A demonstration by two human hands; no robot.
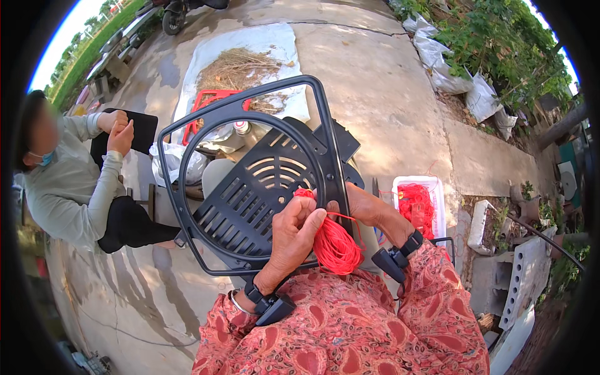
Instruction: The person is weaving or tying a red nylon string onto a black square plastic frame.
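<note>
A black metal frame (325, 106), a rounded square with a ring inside it, stands tilted in front of me. My left hand (292, 228) is closed on a bundle of red cord (337, 245) at the ring's near right side. Close by, my right hand (364, 205) reaches behind the frame's right bar, fingers bent and partly hidden; what they pinch does not show. A strand of red cord passes between both hands. Behind the frame sits a black slotted panel (234, 209), seen through the ring.
To my right, a white basket (440, 215) holds more red cord. A seated person (78, 181) is on the left, hands together. Beyond the frame are a red crate (203, 100) and a pale sheet (275, 40) with dried stalks. Concrete blocks (490, 275) line the right.
</note>
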